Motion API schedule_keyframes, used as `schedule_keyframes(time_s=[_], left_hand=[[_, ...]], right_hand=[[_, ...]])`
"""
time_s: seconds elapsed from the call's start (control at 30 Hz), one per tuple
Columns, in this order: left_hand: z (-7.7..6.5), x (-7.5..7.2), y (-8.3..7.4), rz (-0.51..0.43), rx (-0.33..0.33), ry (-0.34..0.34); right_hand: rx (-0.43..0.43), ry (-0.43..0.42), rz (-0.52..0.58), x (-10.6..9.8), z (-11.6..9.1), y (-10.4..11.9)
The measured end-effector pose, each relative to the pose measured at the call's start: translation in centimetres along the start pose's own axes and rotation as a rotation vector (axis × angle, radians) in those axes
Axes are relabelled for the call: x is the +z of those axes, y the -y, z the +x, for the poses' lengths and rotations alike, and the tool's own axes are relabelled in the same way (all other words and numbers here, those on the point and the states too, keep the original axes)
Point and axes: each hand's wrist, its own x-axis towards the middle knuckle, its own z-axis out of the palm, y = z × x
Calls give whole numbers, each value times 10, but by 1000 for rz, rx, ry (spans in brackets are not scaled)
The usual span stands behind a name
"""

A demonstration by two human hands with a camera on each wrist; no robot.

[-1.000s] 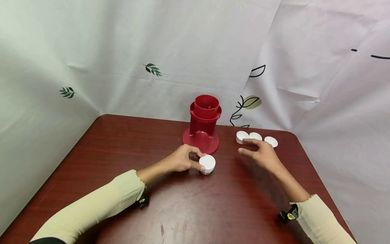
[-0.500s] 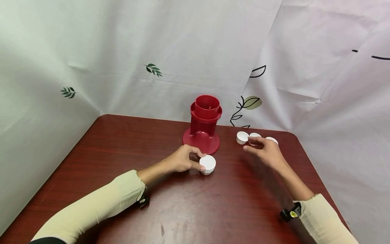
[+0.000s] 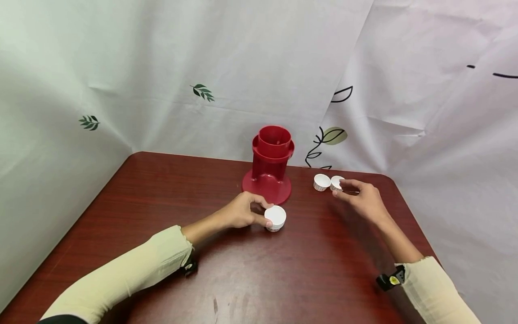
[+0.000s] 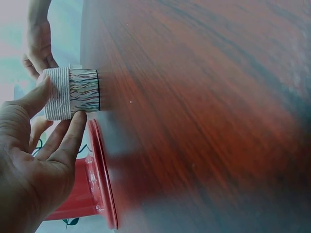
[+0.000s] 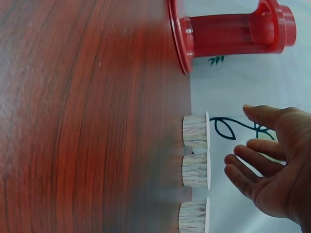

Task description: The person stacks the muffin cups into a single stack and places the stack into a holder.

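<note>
My left hand (image 3: 244,211) pinches a stack of white paper cups (image 3: 275,218) between thumb and fingers, in front of the red holder. In the left wrist view the nested cups (image 4: 58,94) show many closely packed rims above a striped, pleated side. My right hand (image 3: 366,202) hovers at the back right with its fingers apart, holding nothing. Near its fingertips stand a left cup (image 3: 321,182) and a middle cup (image 3: 336,182). A third cup (image 5: 193,217) appears in the right wrist view; the hand mostly hides it in the head view.
The red plastic holder (image 3: 272,171), a tube on a round base, stands at the back middle of the brown wooden table (image 3: 182,189). White printed sheeting (image 3: 226,117) hangs behind and along the sides of the table.
My right hand has moved to the right, away from the left cup, and now covers the third cup in the head view. My left hand and its cup stack have stayed in place.
</note>
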Motion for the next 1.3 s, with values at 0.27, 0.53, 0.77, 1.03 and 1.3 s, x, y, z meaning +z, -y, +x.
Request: schedule_keyframes(time_s=[0.27, 0.53, 0.77, 1.03, 1.3], left_hand=[[1, 0, 3, 1, -3, -2], [2, 0, 4, -4, -1, -1], [2, 1, 4, -20, 8, -1], [1, 1, 4, -33, 23, 0], [1, 1, 4, -32, 19, 1]], right_hand=[[15, -52, -25, -7, 2, -8], [48, -88, -70, -16, 6, -19], [90, -121, -121, -20, 10, -29], [124, -132, -140, -22, 14, -40], [179, -61, -173, -23, 19, -50]])
